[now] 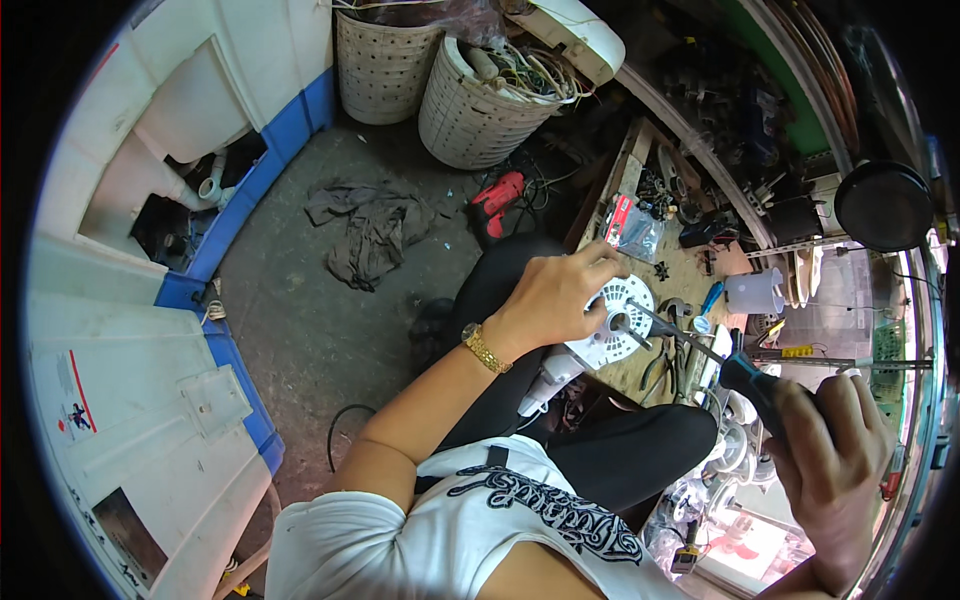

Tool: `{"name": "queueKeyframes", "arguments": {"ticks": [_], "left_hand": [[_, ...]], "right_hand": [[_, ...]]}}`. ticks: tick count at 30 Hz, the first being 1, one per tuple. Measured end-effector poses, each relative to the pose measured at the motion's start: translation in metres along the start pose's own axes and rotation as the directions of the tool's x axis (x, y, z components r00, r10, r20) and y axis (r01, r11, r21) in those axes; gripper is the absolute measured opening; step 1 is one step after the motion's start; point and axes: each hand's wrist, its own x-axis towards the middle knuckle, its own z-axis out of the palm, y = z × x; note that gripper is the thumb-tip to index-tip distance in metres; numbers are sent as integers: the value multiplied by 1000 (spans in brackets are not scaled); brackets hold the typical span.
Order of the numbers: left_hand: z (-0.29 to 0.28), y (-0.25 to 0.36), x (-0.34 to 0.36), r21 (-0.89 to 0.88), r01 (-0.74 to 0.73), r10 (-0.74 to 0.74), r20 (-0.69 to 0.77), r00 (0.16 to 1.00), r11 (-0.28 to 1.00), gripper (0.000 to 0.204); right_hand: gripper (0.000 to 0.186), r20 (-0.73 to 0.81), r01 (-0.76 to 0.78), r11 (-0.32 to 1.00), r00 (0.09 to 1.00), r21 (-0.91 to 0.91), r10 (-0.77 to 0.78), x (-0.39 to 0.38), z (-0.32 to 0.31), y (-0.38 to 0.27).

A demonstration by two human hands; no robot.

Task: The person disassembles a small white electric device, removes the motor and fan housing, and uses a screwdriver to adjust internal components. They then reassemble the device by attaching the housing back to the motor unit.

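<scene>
My left hand, with a gold watch at the wrist, grips the edge of a round white slotted motor housing. The housing sits above my lap beside the workbench, and a shaft stands out of its middle. In my right hand is a screwdriver with a dark handle and blue-green accents. Its long blade slants up and left to the housing, with the end on or just over the slotted face. I cannot tell whether the tip sits in a screw.
The wooden workbench carries pliers, a blue-handled brush-like tool, a plastic packet and a white cup. A red power tool and dark cloth lie on the floor near white perforated baskets. White-and-blue panels stand left.
</scene>
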Motion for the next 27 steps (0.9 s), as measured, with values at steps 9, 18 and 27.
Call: {"name": "queueKeyframes", "arguments": {"ticks": [9, 18, 27], "left_hand": [[15, 19, -16, -42, -21, 24, 71, 997, 999, 47], [39, 19, -24, 130, 21, -20, -10, 1000, 991, 40], [43, 19, -25, 133, 35, -29, -51, 998, 990, 37]], "right_hand": [[42, -196, -29, 997, 981, -72, 15, -1, 19, 7], [55, -49, 114, 976, 993, 184, -107, -2, 6, 0], [47, -172, 183, 881, 978, 436, -118, -6, 14, 17]]}}
